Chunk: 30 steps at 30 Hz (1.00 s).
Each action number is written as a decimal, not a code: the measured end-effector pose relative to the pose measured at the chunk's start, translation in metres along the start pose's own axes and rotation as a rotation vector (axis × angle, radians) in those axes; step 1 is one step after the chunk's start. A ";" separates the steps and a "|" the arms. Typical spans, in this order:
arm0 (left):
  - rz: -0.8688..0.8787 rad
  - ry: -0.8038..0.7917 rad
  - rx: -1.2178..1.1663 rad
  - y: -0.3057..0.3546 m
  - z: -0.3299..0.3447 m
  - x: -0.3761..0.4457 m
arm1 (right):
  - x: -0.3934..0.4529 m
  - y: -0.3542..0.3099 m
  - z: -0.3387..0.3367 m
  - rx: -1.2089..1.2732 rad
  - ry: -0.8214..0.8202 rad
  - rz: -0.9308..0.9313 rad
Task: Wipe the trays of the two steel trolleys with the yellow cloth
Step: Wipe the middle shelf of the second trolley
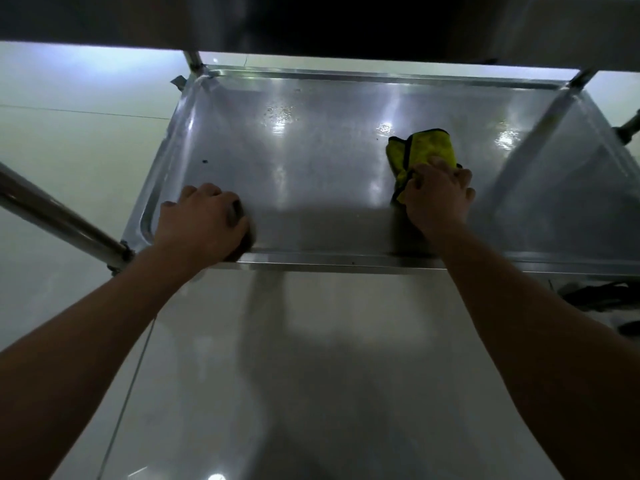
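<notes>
Yellow cloth (424, 150), gripped by right hand (437, 199), wipes the tray (311, 161) at three o'clock; left hand (204, 220) clasps the rim; sweep toward nine next.

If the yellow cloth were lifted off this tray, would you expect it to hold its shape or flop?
Probably flop: the yellow cloth lies bunched in soft folds under the right hand. It looks thin, so likely light. On the glossy, wet-looking tray it should slide easily when pushed, while the left hand rests on the tray's near rim.

Steel tray (311, 161) with yellow cloth (420, 150) and dark specks.
</notes>
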State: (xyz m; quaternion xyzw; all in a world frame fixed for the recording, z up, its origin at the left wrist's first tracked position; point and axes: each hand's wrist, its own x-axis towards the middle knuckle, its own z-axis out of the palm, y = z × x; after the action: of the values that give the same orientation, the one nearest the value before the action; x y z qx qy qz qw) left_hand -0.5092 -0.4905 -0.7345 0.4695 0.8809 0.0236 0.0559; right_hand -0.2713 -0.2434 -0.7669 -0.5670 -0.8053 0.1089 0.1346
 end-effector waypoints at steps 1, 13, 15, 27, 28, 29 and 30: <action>-0.003 0.019 0.002 -0.005 0.000 -0.001 | 0.001 -0.004 0.001 -0.002 0.009 0.010; 0.021 0.007 0.010 -0.031 0.015 -0.013 | 0.010 -0.157 0.055 -0.029 -0.082 -0.178; 0.050 0.032 0.016 -0.036 0.023 -0.012 | 0.001 -0.201 0.069 -0.030 -0.132 -0.254; 0.096 0.084 -0.099 -0.048 0.018 -0.023 | -0.047 -0.360 0.113 0.089 -0.326 -0.594; 0.094 0.058 -0.090 -0.048 0.017 -0.022 | -0.048 -0.362 0.110 0.102 -0.321 -0.640; 0.068 0.027 -0.086 -0.046 0.014 -0.020 | -0.051 -0.363 0.106 0.133 -0.319 -0.681; 0.022 0.001 -0.087 -0.045 0.012 -0.018 | -0.054 -0.364 0.103 0.176 -0.331 -0.706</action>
State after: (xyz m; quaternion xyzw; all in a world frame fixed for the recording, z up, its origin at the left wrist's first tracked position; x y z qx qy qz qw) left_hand -0.5347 -0.5303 -0.7496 0.4763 0.8738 0.0628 0.0754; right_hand -0.6111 -0.4185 -0.7496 -0.2165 -0.9490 0.2147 0.0803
